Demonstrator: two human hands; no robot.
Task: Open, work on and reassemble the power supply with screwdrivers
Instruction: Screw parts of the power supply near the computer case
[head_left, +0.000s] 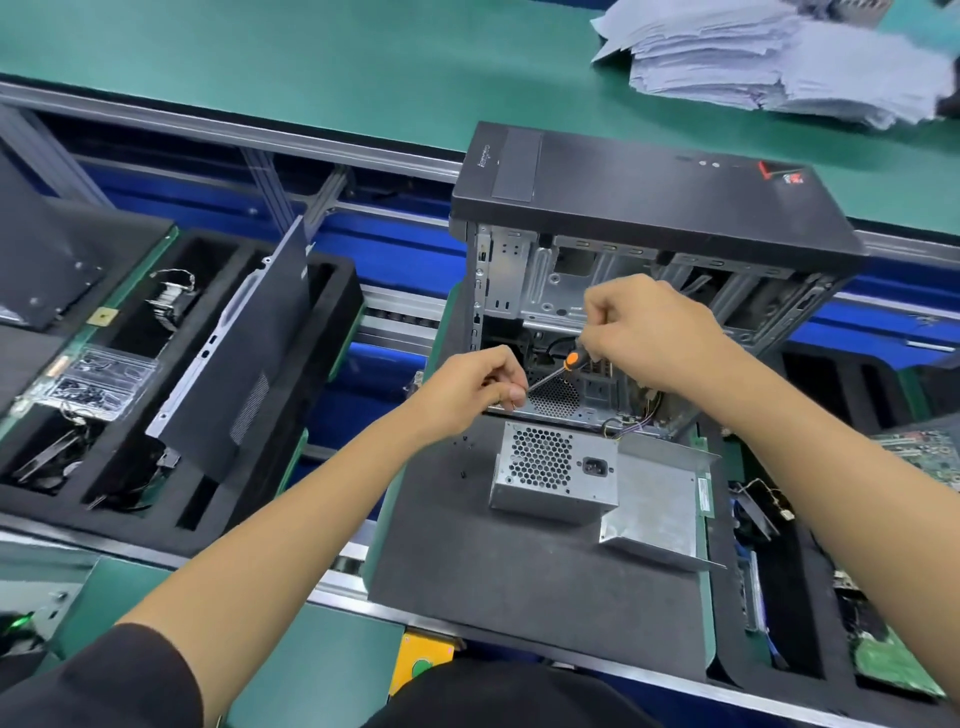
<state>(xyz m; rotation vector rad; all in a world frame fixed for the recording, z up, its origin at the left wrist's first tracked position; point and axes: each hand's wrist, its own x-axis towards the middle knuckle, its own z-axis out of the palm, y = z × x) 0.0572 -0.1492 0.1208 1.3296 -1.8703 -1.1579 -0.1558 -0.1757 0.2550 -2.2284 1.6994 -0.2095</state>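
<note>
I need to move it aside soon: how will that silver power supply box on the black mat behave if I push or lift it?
The power supply is a boxy metal case lying flat on the black mat, so it probably slides rather than rolls or tips. It looks rigid and likely heavy for its size. Wires leave its far side, so they may snag.

1 head view, looking forward and down, close over both forearms and workbench.

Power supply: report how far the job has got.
Done: the power supply lies out of the computer case on the black mat. In hand: the right hand grips a screwdriver; the left hand pinches its tip. Left: opening it, refitting.
</note>
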